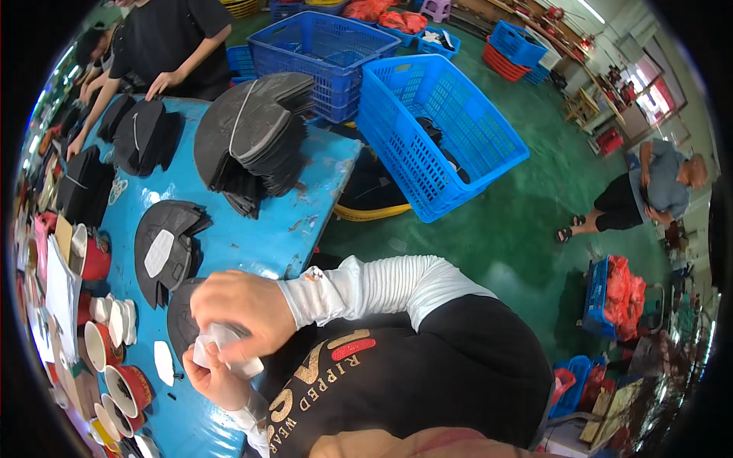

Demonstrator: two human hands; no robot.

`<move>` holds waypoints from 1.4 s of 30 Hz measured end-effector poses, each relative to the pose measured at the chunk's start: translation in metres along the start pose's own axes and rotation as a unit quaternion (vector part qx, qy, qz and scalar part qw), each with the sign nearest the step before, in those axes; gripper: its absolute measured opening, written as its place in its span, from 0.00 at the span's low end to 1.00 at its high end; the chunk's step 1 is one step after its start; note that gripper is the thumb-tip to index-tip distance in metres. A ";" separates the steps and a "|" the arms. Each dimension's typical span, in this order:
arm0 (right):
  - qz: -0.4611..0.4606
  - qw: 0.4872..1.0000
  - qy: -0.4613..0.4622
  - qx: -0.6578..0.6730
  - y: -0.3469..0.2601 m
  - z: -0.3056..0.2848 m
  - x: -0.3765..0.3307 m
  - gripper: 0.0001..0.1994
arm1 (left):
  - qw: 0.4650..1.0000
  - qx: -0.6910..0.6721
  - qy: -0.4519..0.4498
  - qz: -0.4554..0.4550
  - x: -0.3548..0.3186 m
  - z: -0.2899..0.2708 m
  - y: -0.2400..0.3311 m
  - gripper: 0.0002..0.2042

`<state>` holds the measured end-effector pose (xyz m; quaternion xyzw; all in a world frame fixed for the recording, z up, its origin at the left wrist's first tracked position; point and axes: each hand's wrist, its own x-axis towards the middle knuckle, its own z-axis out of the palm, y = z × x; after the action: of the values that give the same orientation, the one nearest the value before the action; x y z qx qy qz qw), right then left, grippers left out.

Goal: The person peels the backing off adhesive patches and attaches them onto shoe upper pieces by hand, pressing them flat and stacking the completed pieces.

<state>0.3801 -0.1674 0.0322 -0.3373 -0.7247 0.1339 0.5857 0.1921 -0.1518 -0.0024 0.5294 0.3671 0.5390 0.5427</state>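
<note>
My left hand (217,385) pinches a thin, whitish, partly see-through piece (219,340) between thumb and fingers. Just above it, my right hand (248,313) is curled over the same piece, its fingers somewhat smeared by motion. Whether the piece is paper or film I cannot tell. Partly behind my hands lies a dark curved panel (180,319) on the blue table (237,237). Farther off, a dark curved panel (145,278) carries a white shaped patch (159,253). Beside my left hand lies another white patch (163,363).
Tied stacks of dark panels (263,126) stand on the far table. Red-and-white tubs (130,389) and small white stacks (122,322) line the left. Blue crates (443,137) stand beyond the table's right edge. A co-worker (172,46) leans at the far end; another person (664,183) is right.
</note>
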 end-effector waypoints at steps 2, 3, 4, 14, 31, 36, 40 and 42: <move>0.113 0.992 -0.002 0.055 0.001 -0.005 -0.001 0.16 | 0.999 0.027 -0.016 0.012 0.001 0.001 -0.003 0.09; 0.222 0.968 -0.010 0.116 0.002 -0.007 -0.002 0.17 | 0.998 0.055 -0.025 0.025 0.000 0.002 -0.005 0.09; 0.264 0.951 -0.062 0.147 0.002 -0.009 -0.001 0.20 | 0.995 0.084 -0.019 0.053 0.002 0.005 -0.007 0.09; 0.264 0.937 -0.061 0.221 0.017 0.005 -0.008 0.12 | 0.989 0.118 0.007 0.085 0.001 0.016 0.001 0.12; -0.043 0.998 0.043 -0.011 0.018 0.044 0.022 0.12 | 0.972 -0.102 -0.045 -0.208 -0.015 -0.008 0.050 0.12; -0.001 0.997 -0.027 0.071 0.014 0.054 0.013 0.13 | 0.969 -0.198 0.021 -0.144 -0.013 -0.013 0.042 0.09; 0.034 0.994 -0.088 0.058 0.005 0.052 0.028 0.13 | 0.992 -0.106 0.050 -0.037 -0.015 -0.017 0.028 0.08; 0.035 0.993 -0.101 0.045 0.004 0.049 0.028 0.12 | 0.993 -0.098 0.054 -0.037 -0.016 -0.019 0.029 0.08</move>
<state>0.3333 -0.1367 0.0380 -0.3202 -0.7612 0.2198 0.5193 0.1652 -0.1681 0.0192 0.4291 0.3608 0.5798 0.5912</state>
